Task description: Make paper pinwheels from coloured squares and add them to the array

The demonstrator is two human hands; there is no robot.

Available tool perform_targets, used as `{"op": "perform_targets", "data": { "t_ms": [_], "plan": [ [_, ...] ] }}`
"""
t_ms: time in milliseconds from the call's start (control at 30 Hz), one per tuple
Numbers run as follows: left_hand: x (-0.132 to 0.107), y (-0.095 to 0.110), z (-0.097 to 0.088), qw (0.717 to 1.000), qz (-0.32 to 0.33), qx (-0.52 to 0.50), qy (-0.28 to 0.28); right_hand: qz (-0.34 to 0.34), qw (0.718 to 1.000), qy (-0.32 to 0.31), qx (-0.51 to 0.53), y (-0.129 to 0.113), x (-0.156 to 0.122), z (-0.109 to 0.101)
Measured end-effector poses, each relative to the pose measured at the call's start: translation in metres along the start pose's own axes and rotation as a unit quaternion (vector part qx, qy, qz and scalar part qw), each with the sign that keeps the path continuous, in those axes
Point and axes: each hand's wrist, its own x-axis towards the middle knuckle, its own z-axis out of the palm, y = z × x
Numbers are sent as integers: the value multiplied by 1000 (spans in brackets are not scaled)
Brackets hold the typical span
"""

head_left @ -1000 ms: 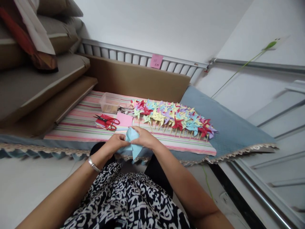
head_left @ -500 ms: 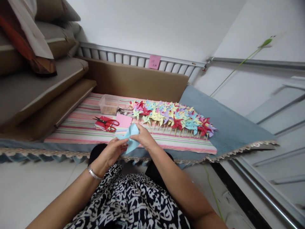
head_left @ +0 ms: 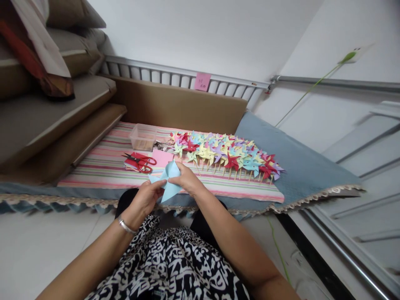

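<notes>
Between my two hands is a light blue paper pinwheel [head_left: 171, 191], its blades partly folded in toward the middle. My left hand [head_left: 150, 195] grips it from the left, thumb near the centre. From the right, my right hand [head_left: 185, 178] pinches it with the thumb at the centre and fingers behind the paper. Just beyond lie red-handled scissors [head_left: 144, 162] on a stack of coloured paper squares, with a pink paper square [head_left: 162, 158] beside them. Many finished pinwheels [head_left: 218, 152] on thin sticks lie in rows to the right.
A clear plastic box [head_left: 142, 137] with thin sticks stands behind the scissors. Everything rests on a striped cloth [head_left: 103, 160]. Brown cushions [head_left: 56, 112] are piled at the left. A brown board [head_left: 181, 102] leans before a white radiator [head_left: 175, 78] bearing a pink note [head_left: 202, 81].
The blue pinwheel has tilted and shifted slightly to the left in my hands. Both hands keep hold of it; the things around have stayed put.
</notes>
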Motion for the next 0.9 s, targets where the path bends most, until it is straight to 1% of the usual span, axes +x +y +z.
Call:
{"op": "perform_targets", "data": {
  "t_ms": [100, 233, 500, 667, 800, 900],
  "plan": [
    [0, 1, -1, 1000, 0, -6, 0, 10, 1000, -13, 1, -2, -2, 0],
    [0, 2, -1, 1000, -2, -10, -7, 10, 1000, -15, -7, -4, -2, 0],
    [1, 2, -4, 1000, 9, -11, 4, 4, 1000, -17, -18, -5, 2, 2],
    [0, 3, -5, 1000, 23, 7, 10, 2, 1000, -12, -19, -3, 5, 2],
    [0, 5, -4, 999, 31, 24, 3, 2, 1000, -11, -16, -2, 7, 3],
    [-1, 8, -2, 998, 37, 41, 14, 1, 1000, -12, -16, -3, 8, 4]
  ]
}}
